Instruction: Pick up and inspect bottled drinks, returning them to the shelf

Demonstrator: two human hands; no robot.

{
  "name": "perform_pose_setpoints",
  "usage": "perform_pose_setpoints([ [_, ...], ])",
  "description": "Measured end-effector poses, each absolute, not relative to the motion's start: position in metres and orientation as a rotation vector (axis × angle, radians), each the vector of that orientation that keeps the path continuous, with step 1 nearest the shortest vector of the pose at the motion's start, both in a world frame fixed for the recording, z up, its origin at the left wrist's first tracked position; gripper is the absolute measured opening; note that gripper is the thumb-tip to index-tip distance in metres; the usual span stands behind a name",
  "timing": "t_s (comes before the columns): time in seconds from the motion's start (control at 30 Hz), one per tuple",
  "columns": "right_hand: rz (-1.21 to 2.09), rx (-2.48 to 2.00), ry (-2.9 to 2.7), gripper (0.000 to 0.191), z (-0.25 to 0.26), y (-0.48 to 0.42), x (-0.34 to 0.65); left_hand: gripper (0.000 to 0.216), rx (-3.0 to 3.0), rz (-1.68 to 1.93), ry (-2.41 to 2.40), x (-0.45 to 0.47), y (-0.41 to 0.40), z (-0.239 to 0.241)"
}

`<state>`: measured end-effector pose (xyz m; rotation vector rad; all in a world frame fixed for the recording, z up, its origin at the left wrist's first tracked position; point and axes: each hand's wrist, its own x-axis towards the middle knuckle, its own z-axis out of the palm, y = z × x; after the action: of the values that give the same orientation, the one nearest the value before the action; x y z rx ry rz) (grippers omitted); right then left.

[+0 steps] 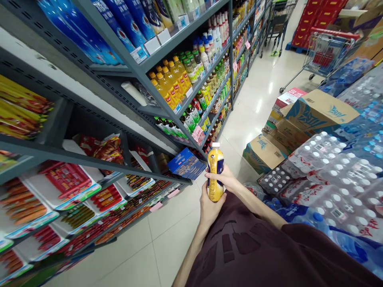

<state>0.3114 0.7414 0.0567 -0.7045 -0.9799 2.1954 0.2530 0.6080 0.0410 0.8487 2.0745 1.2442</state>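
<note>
A yellow drink bottle [214, 161] with a white cap and a dark blue patch on its label stands nearly upright in front of my dark shirt. My left hand [209, 205] is wrapped round its lower part from below. Higher up, my right hand [226, 177] grips the bottle's middle from the right, with the thumb across the label. Both hands are closed on it, and their fingers behind the bottle are hidden. The cap is on the bottle.
Drink shelves [185, 101] run along the aisle ahead, and snack shelves [72, 187] stand at left. A blue box [187, 163] sits at the shelf corner. Cartons [323, 107] and wrapped bottle packs [335, 191] are stacked at right. A shopping cart [327, 52] stands farther back.
</note>
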Motion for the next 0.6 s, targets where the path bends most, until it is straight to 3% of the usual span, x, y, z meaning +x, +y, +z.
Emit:
perform_pose_setpoints([
  [0.1, 2.319, -0.571, -0.915, 0.055, 0.062, 0.743, 0.317, 0.076, 0.89, 1.324, 1.861, 0.252, 0.603, 0.041],
  [0.27, 2.493, -0.462, -0.846, 0.045, 0.068, 0.742, 0.323, 0.072, 0.893, 1.382, 1.493, 0.251, 0.599, 0.034],
  [0.6, 2.407, -0.647, -0.812, 0.051, 0.063, 0.746, 0.318, 0.071, 0.881, 1.297, 1.608, 0.252, 0.609, 0.04],
])
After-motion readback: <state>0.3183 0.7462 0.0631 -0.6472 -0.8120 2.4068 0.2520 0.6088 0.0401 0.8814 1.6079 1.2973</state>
